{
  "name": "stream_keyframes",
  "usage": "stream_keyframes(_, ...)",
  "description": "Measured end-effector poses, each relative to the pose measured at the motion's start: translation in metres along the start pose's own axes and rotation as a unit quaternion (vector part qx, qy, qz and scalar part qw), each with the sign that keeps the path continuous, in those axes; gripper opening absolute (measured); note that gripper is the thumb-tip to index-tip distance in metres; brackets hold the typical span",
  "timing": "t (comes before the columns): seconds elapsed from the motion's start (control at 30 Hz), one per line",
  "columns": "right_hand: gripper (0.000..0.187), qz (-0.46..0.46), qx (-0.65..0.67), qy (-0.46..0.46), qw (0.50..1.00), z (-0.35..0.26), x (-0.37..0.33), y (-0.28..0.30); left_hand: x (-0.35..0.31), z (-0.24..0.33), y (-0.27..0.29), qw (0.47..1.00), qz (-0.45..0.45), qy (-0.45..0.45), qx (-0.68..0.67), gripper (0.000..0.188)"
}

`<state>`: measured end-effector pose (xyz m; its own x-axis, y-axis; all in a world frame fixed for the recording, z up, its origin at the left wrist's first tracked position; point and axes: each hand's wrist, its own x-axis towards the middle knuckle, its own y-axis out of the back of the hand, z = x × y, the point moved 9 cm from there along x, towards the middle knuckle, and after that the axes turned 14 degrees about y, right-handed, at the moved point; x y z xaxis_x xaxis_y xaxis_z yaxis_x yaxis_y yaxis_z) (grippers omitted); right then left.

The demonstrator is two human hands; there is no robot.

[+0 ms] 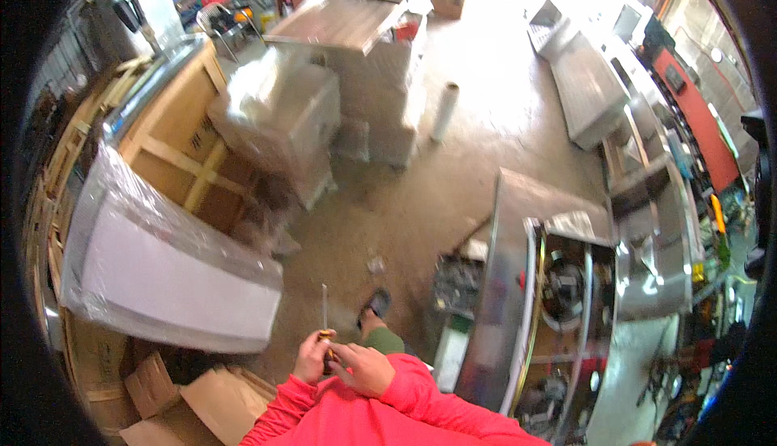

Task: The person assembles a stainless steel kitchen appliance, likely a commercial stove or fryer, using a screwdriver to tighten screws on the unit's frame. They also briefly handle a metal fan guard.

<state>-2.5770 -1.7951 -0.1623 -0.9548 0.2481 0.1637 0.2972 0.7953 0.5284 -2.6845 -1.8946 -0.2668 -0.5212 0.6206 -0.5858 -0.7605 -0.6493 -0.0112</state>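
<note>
Close in front of my body I hold a screwdriver (325, 336) upright, its thin metal shaft pointing away from me. Its handle is yellow and dark. My left hand (308, 358) is closed round the handle from the left. From the right, my right hand (366, 369) has its fingers bent against the lower part of the same handle. The handle's bottom end is partly hidden between the fingers. Both my sleeves are red. Beyond the hands, one dark shoe (376, 303) of mine shows on the floor.
A large plastic-wrapped white panel (178, 264) leans at the left, above open cardboard boxes (217, 404). Wrapped crates (279, 118) stand farther off, with a white roll (445, 112) upright on the floor. At the right are a metal cabinet (506, 284) with exposed parts and a steel sink unit (654, 272).
</note>
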Motion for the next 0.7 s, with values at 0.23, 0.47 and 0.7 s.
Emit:
stream_keyframes(0.23, 0.035, 0.129, -0.168, 0.044, 0.976, 0.061, 0.156, 0.209, 0.172, 0.211, -0.031, 0.999, 0.005, 0.045, -0.002, 0.028)
stream_keyframes(0.47, 0.045, 0.229, -0.206, -0.026, 0.951, 0.142, 0.208, 0.345, 0.35, 0.376, -0.156, 0.99, -0.119, -0.058, 0.048, 0.032)
stream_keyframes(0.7, 0.049, 0.226, -0.194, -0.274, 0.914, 0.279, 0.226, 0.345, 0.434, 0.344, -0.258, 0.938, -0.251, 0.077, 0.229, 0.031)
